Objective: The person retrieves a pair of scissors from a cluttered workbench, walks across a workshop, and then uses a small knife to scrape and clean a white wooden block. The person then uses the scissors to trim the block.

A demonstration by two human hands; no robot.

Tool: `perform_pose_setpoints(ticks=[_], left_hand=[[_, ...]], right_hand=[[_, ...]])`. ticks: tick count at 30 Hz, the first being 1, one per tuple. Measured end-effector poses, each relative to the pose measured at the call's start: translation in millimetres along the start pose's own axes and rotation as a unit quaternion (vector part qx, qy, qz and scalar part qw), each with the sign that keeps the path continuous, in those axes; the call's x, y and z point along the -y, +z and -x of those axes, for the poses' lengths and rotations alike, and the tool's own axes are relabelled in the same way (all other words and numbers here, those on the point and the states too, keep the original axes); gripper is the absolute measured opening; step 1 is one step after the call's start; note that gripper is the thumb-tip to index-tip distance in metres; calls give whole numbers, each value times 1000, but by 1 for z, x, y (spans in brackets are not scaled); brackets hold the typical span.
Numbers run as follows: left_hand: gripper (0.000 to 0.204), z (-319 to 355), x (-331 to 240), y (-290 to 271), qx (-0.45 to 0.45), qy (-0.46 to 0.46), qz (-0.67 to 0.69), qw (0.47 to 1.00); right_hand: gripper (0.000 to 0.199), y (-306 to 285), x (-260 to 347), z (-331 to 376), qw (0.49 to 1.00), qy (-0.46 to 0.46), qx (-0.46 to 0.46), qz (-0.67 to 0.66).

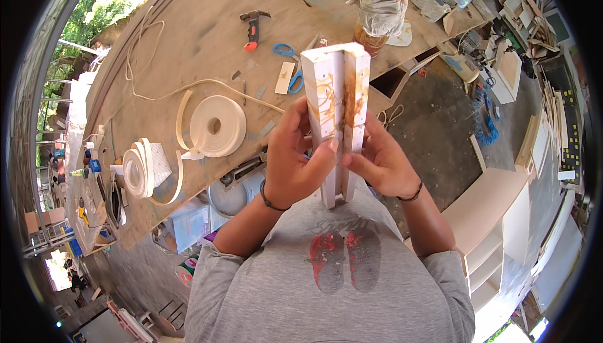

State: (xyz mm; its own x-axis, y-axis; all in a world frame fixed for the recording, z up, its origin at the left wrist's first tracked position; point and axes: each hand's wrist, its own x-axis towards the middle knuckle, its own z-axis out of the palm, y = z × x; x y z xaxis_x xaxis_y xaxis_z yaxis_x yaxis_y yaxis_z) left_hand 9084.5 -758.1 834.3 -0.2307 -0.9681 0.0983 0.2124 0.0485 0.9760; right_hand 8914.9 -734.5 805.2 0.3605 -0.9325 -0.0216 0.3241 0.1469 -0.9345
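In front of my chest I hold a long, narrow white wooden piece point(325, 101) upright, with a groove down its middle and brown glue-like smears along its faces. My left hand point(292, 157) is closed round its left side, the thumb pressed on the front face. On the other side my right hand point(388, 166) grips it, the thumb tip by the groove. Whether it is one part or two strips pressed together I cannot tell. Just beyond it on the workbench point(207, 48) lie blue-handled scissors point(295, 82) and a small pale wood strip point(284, 78).
Rolls of cream edging tape point(218, 126) lie at the bench's left, one strip trailing across. A hammer point(252, 29) lies farther back. A glue-crusted jar point(377, 16) wrapped in cloth stands at the far edge. A shelf unit point(487, 217) is on the floor at right.
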Motion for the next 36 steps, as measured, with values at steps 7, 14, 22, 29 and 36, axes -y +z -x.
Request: perform_pose_setpoints(ticks=[7,14,22,29,36], left_hand=[[59,-4,10,12,4,65,-231,971],[54,0,18,14,11,103,-261,960],[54,2,21,22,-15,96,-321,942],[55,5,26,23,-8,80,-335,939],[57,2,23,20,24,85,-299,950]], right_hand=[[60,-1,-20,7,993,-34,-53,102],[65,-6,-29,15,992,-44,-48,110],[70,-11,-42,17,989,-57,-25,131],[68,-10,-43,17,993,-46,-30,101],[70,-9,-38,17,993,-47,-47,101]])
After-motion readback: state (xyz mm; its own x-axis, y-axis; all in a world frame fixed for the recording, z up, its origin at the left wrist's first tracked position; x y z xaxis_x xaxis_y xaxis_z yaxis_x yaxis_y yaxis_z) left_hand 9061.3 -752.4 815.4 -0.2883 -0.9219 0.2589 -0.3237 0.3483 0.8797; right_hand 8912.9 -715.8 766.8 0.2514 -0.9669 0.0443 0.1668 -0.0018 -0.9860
